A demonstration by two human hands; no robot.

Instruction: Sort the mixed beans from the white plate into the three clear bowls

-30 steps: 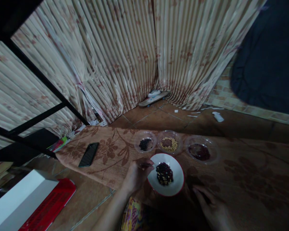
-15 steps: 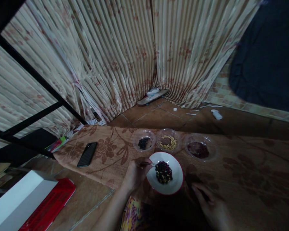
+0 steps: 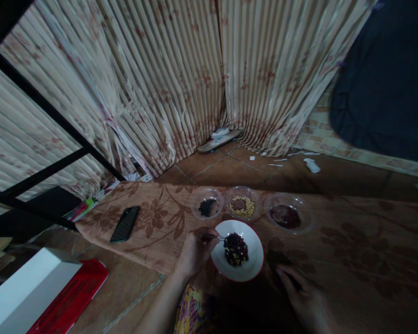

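Clock positions all run from the white bowl (image 3: 254, 257) with the red rim. Biggest thing here is the pleated floral curtains (image 3: 163, 83), filling 12 o'clock and sweeping round to 10. Next is the low desk (image 3: 348, 250) under a brown flower-pattern cloth. Over by 8 to 9 there's a white box (image 3: 31, 283), and beside it a red package (image 3: 69, 294) with rows of darker print, way too dim for me to read.

Right hand (image 3: 304, 292) is at 4 o'clock, fingers loosely apart, low over the cloth. Left hand (image 3: 199, 250) is at 9, pinching a thin utensil (image 3: 221, 238); its shiny end reaches over the rim toward the mixed beans (image 3: 236, 250) heaped mid-bowl, black, dark red and yellow. Can't tell if it's a spoon or tweezers.

Three clear tubs line up behind: the black-bean tub (image 3: 195, 202) at 11, the yellow-bean tub (image 3: 257, 204) at 12, the dark-red-bean tub (image 3: 306, 215) at 2. Smallish phone (image 3: 124, 223) between 9 and 10, screen dark.
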